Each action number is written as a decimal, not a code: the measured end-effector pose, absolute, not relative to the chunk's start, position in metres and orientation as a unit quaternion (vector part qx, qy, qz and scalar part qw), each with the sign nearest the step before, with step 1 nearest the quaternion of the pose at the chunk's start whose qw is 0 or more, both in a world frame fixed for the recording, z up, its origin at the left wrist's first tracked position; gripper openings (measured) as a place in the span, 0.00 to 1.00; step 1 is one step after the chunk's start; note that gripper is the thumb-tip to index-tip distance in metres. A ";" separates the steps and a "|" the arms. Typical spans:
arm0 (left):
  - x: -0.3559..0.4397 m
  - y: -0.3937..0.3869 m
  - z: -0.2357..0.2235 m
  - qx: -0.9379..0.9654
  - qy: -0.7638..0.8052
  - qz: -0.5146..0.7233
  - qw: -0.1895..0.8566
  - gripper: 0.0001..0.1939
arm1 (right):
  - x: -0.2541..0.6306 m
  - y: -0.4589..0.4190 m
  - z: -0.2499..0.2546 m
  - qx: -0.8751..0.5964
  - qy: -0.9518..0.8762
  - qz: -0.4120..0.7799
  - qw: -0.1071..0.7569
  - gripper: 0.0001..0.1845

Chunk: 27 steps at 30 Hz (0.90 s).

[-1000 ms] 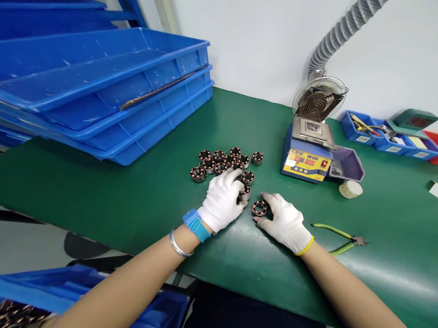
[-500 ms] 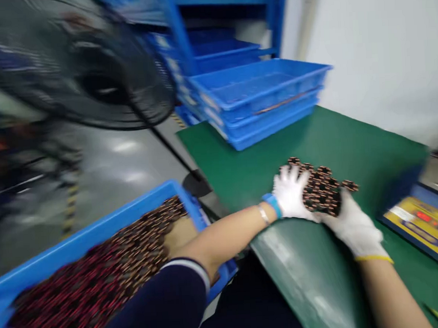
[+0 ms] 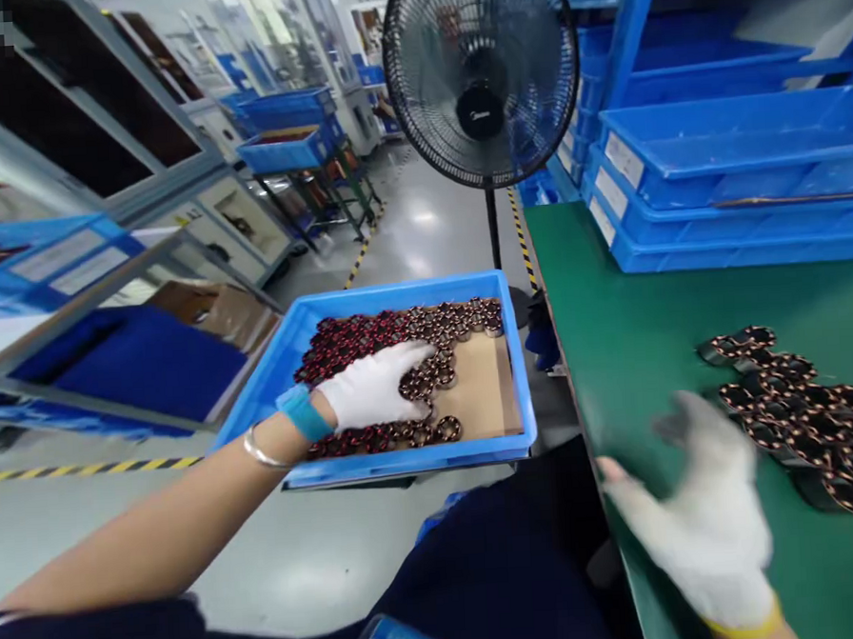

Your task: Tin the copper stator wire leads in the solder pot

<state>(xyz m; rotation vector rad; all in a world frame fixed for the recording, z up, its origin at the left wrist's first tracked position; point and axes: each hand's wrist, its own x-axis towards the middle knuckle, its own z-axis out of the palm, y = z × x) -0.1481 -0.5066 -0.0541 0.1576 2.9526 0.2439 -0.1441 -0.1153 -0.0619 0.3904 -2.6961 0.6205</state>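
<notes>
Dozens of wound rings [image 3: 448, 428], red & copper, are filling most of the blue bin [image 3: 434, 459], cardboard [image 3: 481, 383] showing at R; I'm spreading L hand [image 3: 378, 384] over them, can't tell if pinching; R hand [image 3: 716, 524] is hovering open, blurry, nr ring cluster [image 3: 807, 419] on green table [image 3: 603, 291].

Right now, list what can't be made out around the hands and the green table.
Head view: what lies under the left hand, hidden by its glove.
Head view: fine detail of the right hand, motion-blurred.
Head view: the full count of wound rings on the green table, cut off by the right edge.
Head view: writing on the white labels, too small.
</notes>
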 end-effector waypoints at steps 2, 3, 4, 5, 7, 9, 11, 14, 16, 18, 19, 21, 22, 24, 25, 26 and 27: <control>-0.123 -0.512 -0.068 0.053 0.989 0.015 0.134 0.47 | -0.150 -0.170 -0.052 0.260 -0.934 0.221 0.103 0.40; -0.116 -0.510 -0.075 0.054 0.988 -0.005 0.142 0.48 | -0.154 -0.196 -0.050 0.315 -0.921 0.223 0.060 0.37; -0.112 -0.508 -0.081 0.054 0.988 -0.013 0.144 0.48 | -0.160 -0.220 -0.050 0.360 -0.907 0.218 0.017 0.36; -0.112 -0.506 -0.086 0.054 0.988 -0.013 0.145 0.47 | -0.166 -0.241 -0.052 0.394 -0.895 0.206 -0.027 0.35; -0.114 -0.506 -0.093 0.055 0.988 0.001 0.147 0.45 | -0.181 -0.277 -0.061 0.432 -0.881 0.166 -0.099 0.36; -0.116 -0.512 -0.097 0.055 0.989 0.018 0.139 0.43 | -0.195 -0.304 -0.075 0.450 -0.873 0.118 -0.148 0.39; -0.116 -0.521 -0.099 0.053 0.991 0.027 0.122 0.44 | -0.204 -0.323 -0.090 0.473 -0.858 0.076 -0.183 0.44; -0.116 -0.531 -0.100 0.088 0.988 0.027 0.125 0.44 | -0.210 -0.341 -0.104 0.499 -0.839 0.030 -0.214 0.44; -0.118 -0.534 -0.100 0.111 0.984 0.018 0.140 0.43 | -0.210 -0.348 -0.107 0.492 -0.844 0.014 -0.212 0.41; -0.123 -0.534 -0.100 0.110 0.983 0.004 0.147 0.42 | -0.210 -0.354 -0.107 0.478 -0.855 -0.001 -0.203 0.36; -0.125 -0.533 -0.101 0.107 0.983 0.000 0.149 0.42 | -0.210 -0.356 -0.107 0.474 -0.857 -0.009 -0.203 0.34; -0.127 -0.532 -0.102 0.100 0.983 0.002 0.151 0.38 | -0.209 -0.359 -0.104 0.476 -0.853 -0.024 -0.212 0.31; -0.128 -0.532 -0.103 0.097 0.984 0.010 0.150 0.36 | -0.208 -0.361 -0.103 0.480 -0.850 -0.028 -0.218 0.29; -0.127 -0.532 -0.105 0.082 0.986 0.032 0.141 0.33 | -0.205 -0.365 -0.101 0.479 -0.848 -0.037 -0.226 0.31; -0.126 -0.532 -0.106 0.072 0.988 0.039 0.134 0.35 | -0.203 -0.367 -0.100 0.473 -0.851 -0.046 -0.225 0.32; -0.126 -0.532 -0.107 0.063 0.989 0.044 0.125 0.38 | -0.201 -0.371 -0.099 0.463 -0.856 -0.059 -0.223 0.33; -0.126 -0.532 -0.108 0.055 0.990 0.047 0.118 0.42 | -0.199 -0.375 -0.099 0.451 -0.861 -0.075 -0.221 0.33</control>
